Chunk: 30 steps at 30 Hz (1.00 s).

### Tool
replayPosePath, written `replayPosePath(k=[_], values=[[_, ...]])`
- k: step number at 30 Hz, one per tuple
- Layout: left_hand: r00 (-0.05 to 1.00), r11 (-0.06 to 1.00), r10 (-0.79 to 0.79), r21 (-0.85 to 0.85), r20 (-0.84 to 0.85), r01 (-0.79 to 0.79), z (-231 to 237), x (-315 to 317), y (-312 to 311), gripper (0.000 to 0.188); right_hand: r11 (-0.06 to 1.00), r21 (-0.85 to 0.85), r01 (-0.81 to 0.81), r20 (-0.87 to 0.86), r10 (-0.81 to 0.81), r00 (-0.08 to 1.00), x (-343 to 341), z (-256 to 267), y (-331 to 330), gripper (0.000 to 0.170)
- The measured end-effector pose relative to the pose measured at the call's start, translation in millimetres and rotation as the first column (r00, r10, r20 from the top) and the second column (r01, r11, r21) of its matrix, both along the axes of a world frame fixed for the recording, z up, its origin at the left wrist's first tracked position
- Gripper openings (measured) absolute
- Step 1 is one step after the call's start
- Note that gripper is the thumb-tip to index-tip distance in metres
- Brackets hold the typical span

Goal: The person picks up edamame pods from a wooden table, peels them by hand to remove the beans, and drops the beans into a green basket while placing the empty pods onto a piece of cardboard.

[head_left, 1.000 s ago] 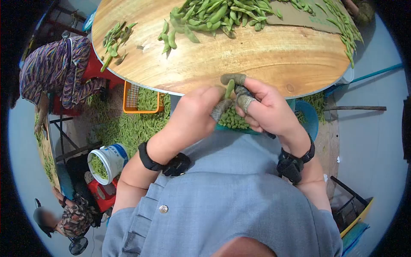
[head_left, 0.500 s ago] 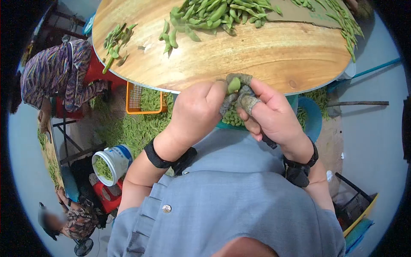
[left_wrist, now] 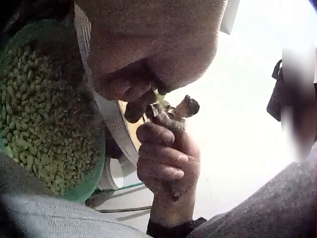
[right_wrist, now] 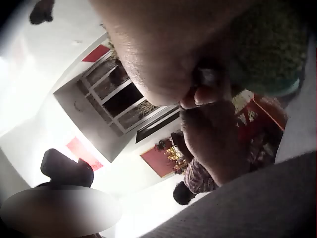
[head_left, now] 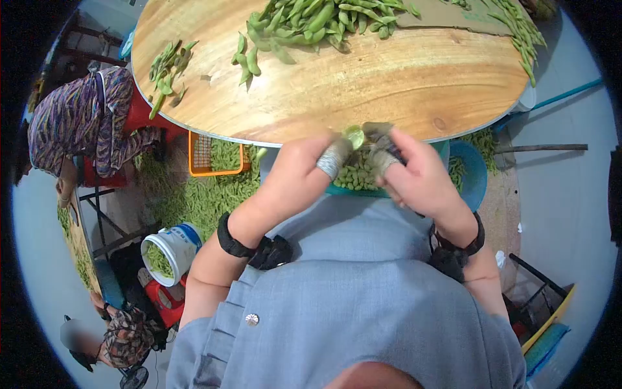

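Between thumb and finger, my left hand (head_left: 301, 162) pinches a green soybean pod (head_left: 354, 136) close to the table's near edge. My right hand (head_left: 418, 172) is just right of the pod, its fingers curled and blurred; whether it grips anything I cannot tell. Grey wraps cover several fingertips on both hands. Directly below is a green tub (left_wrist: 89, 186) holding shelled soybeans (head_left: 356, 178). In the left wrist view the fingertips of both hands meet near a bit of green. In the right wrist view the hands hide the pod.
A wooden table (head_left: 363, 91) bears a heap of pods (head_left: 317, 23) and a smaller bunch (head_left: 168, 68). Pods cover the floor at left, around an orange basket (head_left: 190, 155) and a white bucket (head_left: 184, 243). A blue basin (head_left: 478, 175) stands at right. Two people sit at left.
The right fingers have drawn a little apart from the left ones. The pod, upright and whole a second ago, now shows a pale, rounded face at the left fingertips.
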<state>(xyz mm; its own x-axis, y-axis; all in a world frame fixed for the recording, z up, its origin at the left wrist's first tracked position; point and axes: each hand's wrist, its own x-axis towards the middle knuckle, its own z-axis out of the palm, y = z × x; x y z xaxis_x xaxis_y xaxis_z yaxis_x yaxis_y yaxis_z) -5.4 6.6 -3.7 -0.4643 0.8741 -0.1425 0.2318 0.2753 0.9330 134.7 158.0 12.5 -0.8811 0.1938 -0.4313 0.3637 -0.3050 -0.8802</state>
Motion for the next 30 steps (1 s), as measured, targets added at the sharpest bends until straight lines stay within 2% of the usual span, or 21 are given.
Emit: replayPosePath(k=[1, 2, 3, 4, 5, 6, 7, 8, 9, 11, 12, 13, 15, 19, 22, 24, 25, 26, 27, 29, 30], values=[[0.983, 0.998, -0.050, 0.040, -0.179, 0.058, -1.3, 1.0, 2.0, 0.017, 0.986, 0.167, -0.012, 0.043, 0.004, 0.999, 0.6, -1.7, 1.9, 0.033], [0.931, 0.990, -0.090, 0.067, -0.354, 0.121, -2.9, 1.4, 4.0, 0.018, 0.986, 0.164, -0.022, 0.046, 0.014, 0.999, 1.3, -2.5, 3.1, 0.033], [0.933, 0.992, -0.078, 0.064, -0.351, 0.107, -2.9, 1.0, 6.7, 0.018, 0.951, 0.298, 0.079, -0.038, -0.071, 0.997, 2.6, -2.8, 3.6, 0.027], [0.926, 0.980, -0.156, 0.061, -0.344, 0.188, -1.1, -0.7, 11.1, 0.018, 0.890, 0.416, 0.186, -0.135, -0.142, 0.981, 3.7, -3.0, 4.4, 0.023], [0.912, 0.962, -0.234, 0.059, -0.336, 0.268, 1.0, -1.3, 15.2, 0.018, 0.894, 0.414, 0.172, -0.133, -0.127, 0.983, 5.1, -4.2, 4.6, 0.023], [0.882, 0.957, -0.250, 0.035, -0.399, 0.287, 2.6, 0.0, 18.5, 0.019, 0.872, 0.438, 0.219, -0.135, -0.178, 0.975, 7.0, -6.3, 4.7, 0.022], [0.889, 0.963, -0.234, 0.032, -0.393, 0.267, 0.5, 5.0, 18.8, 0.019, 0.848, 0.461, 0.261, -0.134, -0.225, 0.965, 9.7, -7.8, 5.8, 0.020], [0.922, 0.972, -0.183, 0.079, -0.342, 0.222, -3.2, 11.4, 17.2, 0.019, 0.806, 0.552, 0.212, -0.092, -0.193, 0.977, 14.8, -9.5, 9.7, 0.019], [0.947, 0.977, -0.131, 0.125, -0.294, 0.174, -6.0, 14.5, 16.2, 0.019, 0.815, 0.547, 0.191, -0.088, -0.171, 0.981, 16.9, -9.6, 9.9, 0.019], [0.937, 0.978, -0.141, 0.102, -0.318, 0.181, -10.1, 17.8, 14.2, 0.019, 0.956, 0.176, 0.234, 0.003, -0.238, 0.971, 20.4, -9.1, 7.5, 0.017], [0.954, 0.967, -0.155, 0.156, -0.257, 0.199, -15.7, 19.4, 13.8, 0.020, 0.972, 0.103, 0.213, 0.014, -0.216, 0.976, 19.8, -15.2, 5.6, 0.017], [0.965, 0.952, -0.174, 0.216, -0.198, 0.216, -18.0, 19.9, 13.0, 0.020, 0.974, 0.103, 0.201, 0.020, -0.204, 0.979, 19.9, -19.8, 5.0, 0.017], [0.968, 0.943, -0.196, 0.240, -0.154, 0.229, -17.4, 18.2, 8.3, 0.021, 0.973, -0.097, 0.209, -0.002, -0.210, 0.978, 19.7, -24.9, 6.8, 0.018], [0.965, 0.928, -0.229, 0.269, -0.128, 0.256, -15.1, 13.9, -1.1, 0.020, 0.973, -0.169, 0.158, -0.009, -0.162, 0.987, 14.6, -24.4, 6.8, 0.019], [0.964, 0.921, -0.241, 0.287, -0.113, 0.264, -18.2, 11.2, -5.4, 0.020, 0.987, -0.069, 0.142, 0.024, -0.141, 0.990, 7.2, -22.3, 0.2, 0.020], [0.960, 0.907, -0.256, 0.315, -0.111, 0.278, -13.7, 9.9, -10.9, 0.021, 0.977, -0.183, 0.109, -0.062, -0.122, 0.991, 5.0, -19.2, 1.4, 0.020], [0.866, 0.925, -0.341, 0.297, 0.367, 0.238, -2.4, 9.8, -12.7, 0.022, 0.979, -0.181, 0.095, -0.063, -0.108, 0.992, 3.7, -19.0, 0.1, 0.020], [0.558, 0.940, -0.342, 0.267, 0.756, 0.213, 3.9, 9.3, -15.5, 0.024, 0.940, -0.326, 0.095, -0.101, -0.135, 0.986, 2.2, -18.9, -1.9, 0.020], [0.564, 0.941, -0.337, 0.268, 0.754, 0.205, 2.5, 9.2, -17.5, 0.024, 0.881, -0.464, 0.088, -0.135, -0.169, 0.976, 0.5, -18.8, -4.0, 0.020], [0.217, 0.915, -0.403, 0.386, 0.889, 0.120, -1.5, 9.1, -18.8, 0.027, 0.875, -0.477, 0.085, -0.135, -0.168, 0.976, -1.6, -21.5, -5.9, 0.019], [0.223, 0.915, -0.404, 0.388, 0.887, 0.114, -0.3, 6.3, -19.6, 0.027, 0.867, -0.490, 0.091, -0.130, -0.175, 0.976, -2.5, -23.1, -6.0, 0.019]])
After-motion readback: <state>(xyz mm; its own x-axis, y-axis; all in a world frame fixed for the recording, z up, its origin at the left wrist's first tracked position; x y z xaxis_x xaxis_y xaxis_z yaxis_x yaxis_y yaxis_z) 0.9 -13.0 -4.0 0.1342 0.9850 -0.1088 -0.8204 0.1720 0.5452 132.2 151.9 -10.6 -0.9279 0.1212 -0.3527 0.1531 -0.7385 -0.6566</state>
